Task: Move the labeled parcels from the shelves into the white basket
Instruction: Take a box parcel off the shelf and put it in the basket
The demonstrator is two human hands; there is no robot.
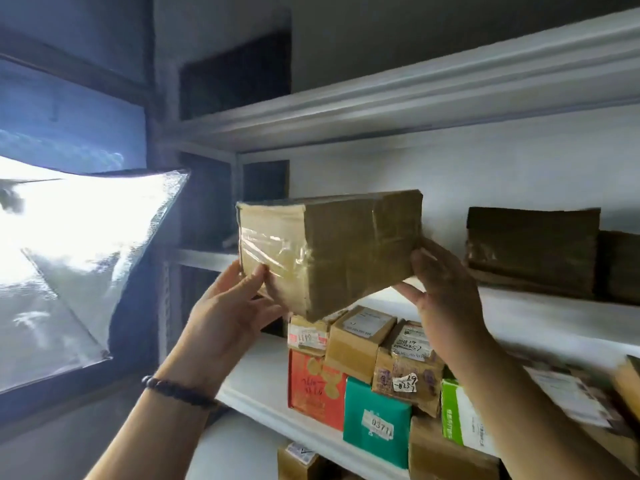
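Note:
A brown cardboard parcel (332,251), wrapped in clear tape, is held up in front of the white shelves (398,102). My left hand (228,306) grips its left lower end, thumb on the taped face. At the right end my right hand (446,292) holds it, fingers curled under the bottom edge. No label shows on the faces turned to me. The white basket is out of view.
On the upper shelf at right stand two dark cardboard boxes (530,251). The shelf below carries several labeled parcels: an orange box (311,389), a green packet (374,424), small brown boxes (356,337). A bright window (69,237) fills the left.

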